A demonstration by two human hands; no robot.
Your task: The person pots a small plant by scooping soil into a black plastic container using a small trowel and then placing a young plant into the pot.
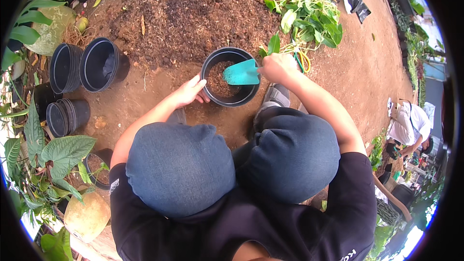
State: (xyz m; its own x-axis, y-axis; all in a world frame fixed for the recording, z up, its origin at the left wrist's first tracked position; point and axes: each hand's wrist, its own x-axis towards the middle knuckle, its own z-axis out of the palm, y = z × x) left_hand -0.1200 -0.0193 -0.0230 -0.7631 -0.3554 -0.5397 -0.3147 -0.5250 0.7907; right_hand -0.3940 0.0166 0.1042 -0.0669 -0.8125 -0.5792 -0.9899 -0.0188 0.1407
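My left hand [192, 91] grips the near-left rim of a round black plastic plant pot [245, 98], thumb at the lip and fingers along the outer wall. Loose brown potting mix [218, 84] covers the pot's bottom. In my right hand [278, 67] is the handle of a hand trowel with a turquoise blade [242, 73]. The blade reaches over the right rim into the pot, its tip above the mix and dirt specks on it. My fist hides most of the handle.
A heap of brown potting mix [195, 11] rises beyond the pot. Cut leafy stems [311, 18] lie at its right, near yellow-handled scissors [307, 61]. Black pots [105, 66] and stacked smaller pots [69, 116] stand left. Another person [409, 123] bends over at far right.
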